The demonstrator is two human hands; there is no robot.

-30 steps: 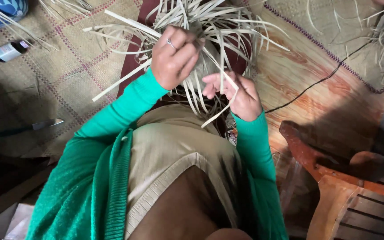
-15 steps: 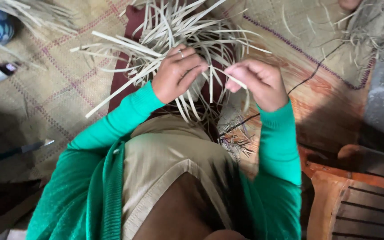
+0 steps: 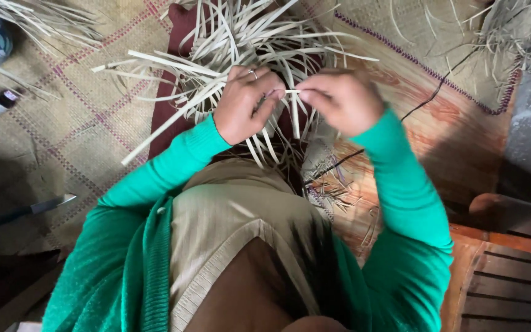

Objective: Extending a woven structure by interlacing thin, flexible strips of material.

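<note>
Right hand [image 3: 342, 101] now nearer left hand [image 3: 247, 101], sharing strip [image 3: 291, 91]

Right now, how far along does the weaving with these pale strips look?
Early to midway, I would judge. Done: a small woven patch seems to sit under the hands, mostly hidden. In hand: the left hand and right hand pinch one strip between them. Left: most strips fan out loose and unwoven over the mat. A knife lies beside the person.
</note>
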